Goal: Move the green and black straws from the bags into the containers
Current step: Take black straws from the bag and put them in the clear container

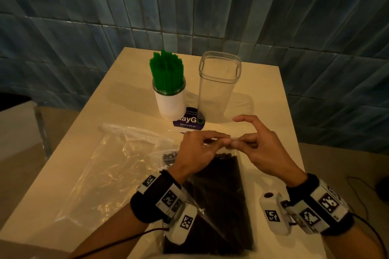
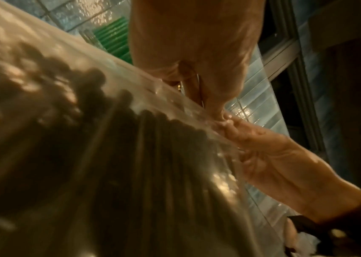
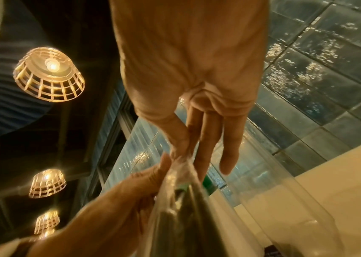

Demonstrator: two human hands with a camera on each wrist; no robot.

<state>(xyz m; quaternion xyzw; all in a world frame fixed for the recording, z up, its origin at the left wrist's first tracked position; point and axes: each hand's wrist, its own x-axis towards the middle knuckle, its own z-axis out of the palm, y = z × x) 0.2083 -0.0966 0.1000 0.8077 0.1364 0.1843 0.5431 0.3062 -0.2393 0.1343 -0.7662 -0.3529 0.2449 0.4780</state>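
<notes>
A clear bag of black straws [image 1: 219, 195] lies on the table before me, its mouth raised off the surface. My left hand [image 1: 202, 145] and right hand [image 1: 248, 143] both pinch the top edge of that bag [image 3: 181, 167] where their fingertips meet. Through the plastic, the black straws [image 2: 131, 156] show dark in the left wrist view. Green straws [image 1: 167, 71] stand bunched in a white round container [image 1: 170, 103]. Beside it stands a tall clear square container [image 1: 217, 86] with nothing inside. An empty clear bag [image 1: 101, 166] lies flat to the left.
A dark round coaster with print [image 1: 189, 121] lies under the two containers. The cream table [image 1: 126, 99] ends at a blue tiled wall behind. A cable [image 1: 362, 195] trails off the right edge. Basket lamps [image 3: 49, 74] hang overhead.
</notes>
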